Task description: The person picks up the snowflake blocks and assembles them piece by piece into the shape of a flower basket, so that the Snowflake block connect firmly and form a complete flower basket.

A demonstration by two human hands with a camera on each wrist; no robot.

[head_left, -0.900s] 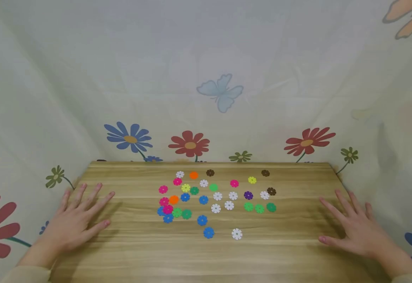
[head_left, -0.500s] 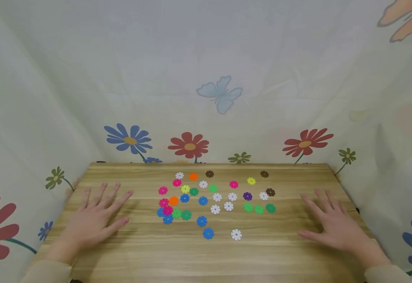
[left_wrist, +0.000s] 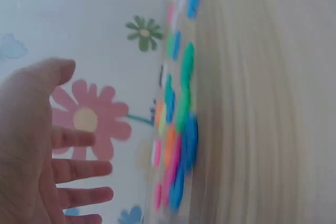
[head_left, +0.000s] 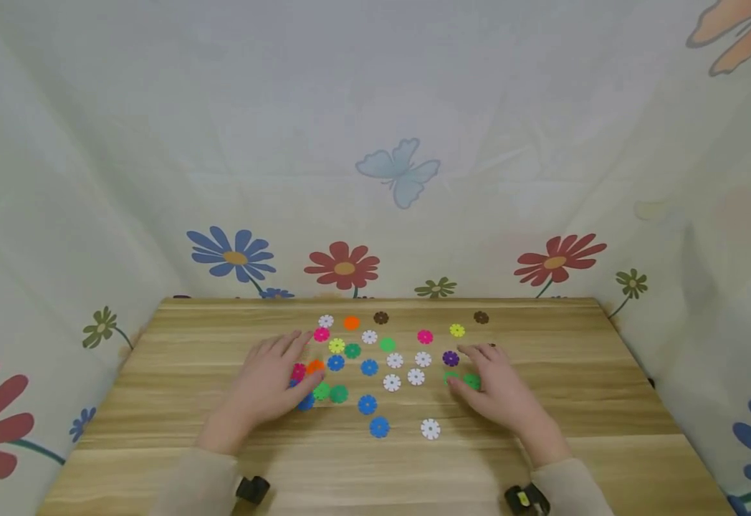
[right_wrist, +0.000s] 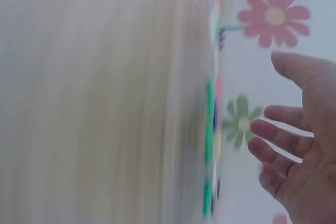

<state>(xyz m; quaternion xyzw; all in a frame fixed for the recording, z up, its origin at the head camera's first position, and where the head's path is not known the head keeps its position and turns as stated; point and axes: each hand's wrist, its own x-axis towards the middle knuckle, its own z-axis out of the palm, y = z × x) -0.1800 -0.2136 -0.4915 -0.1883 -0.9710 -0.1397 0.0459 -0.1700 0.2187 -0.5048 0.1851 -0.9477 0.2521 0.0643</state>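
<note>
Left hand [head_left: 264,387], one: being held over the left end of the scattered discs [head_left: 369,368]; fingers [left_wrist: 81,170] being stretched almost straight, thumb being spread away; nothing is being gripped. Right hand [head_left: 503,390], one: being held over the right end; fingers [right_wrist: 281,137] being loosely bent, thumb being set apart; nothing is being gripped. In both wrist views a gap is being shown between fingers and discs.

Beside and beneath the left hand: pink disc [head_left: 298,371], orange disc [head_left: 315,366], blue disc [head_left: 306,403], being partly covered and closely crowded. Risk, as judged: because this group is being crowded and hidden, neighbours could be pushed or overlapped by a lowered fingertip. Thin, flat discs could also be slid rather than lifted, little edge being offered.

Beneath the right hand: green disc [head_left: 471,381], being partly covered; the same nudging could be caused there. Just left of the right fingertips: purple disc [head_left: 451,358], being left uncovered.

Near middle: white disc [head_left: 430,429], being exposed between the forearms; by a low sleeve [head_left: 565,487] it could be brushed aside. Outermost: wooden table [head_left: 375,480], being backed by flowered cloth [head_left: 375,86].
</note>
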